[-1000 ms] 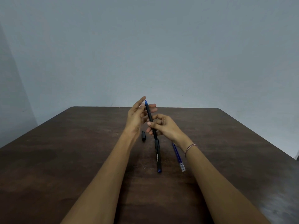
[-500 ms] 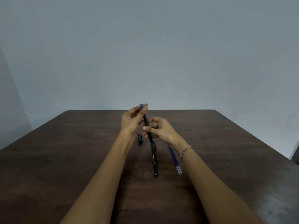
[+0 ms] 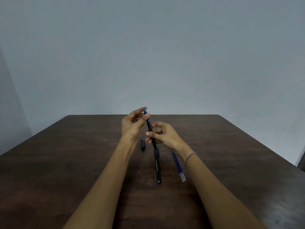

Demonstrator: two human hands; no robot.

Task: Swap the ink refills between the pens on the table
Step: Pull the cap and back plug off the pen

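The person holds a black pen [image 3: 149, 127] up over the brown table [image 3: 66, 162], tipped a little to the left. The right hand [image 3: 165, 134] has its fingers curled round the middle of it. The left hand [image 3: 132, 124] pinches the blue tip [image 3: 145, 111] at the top between thumb and finger. A second black pen [image 3: 157, 167] lies flat on the table just under the raised one. A small black cap [image 3: 143, 144] lies just to its left. Two blue refills [image 3: 178, 166] lie side by side to its right, near the right wrist with its bracelet [image 3: 190, 157].
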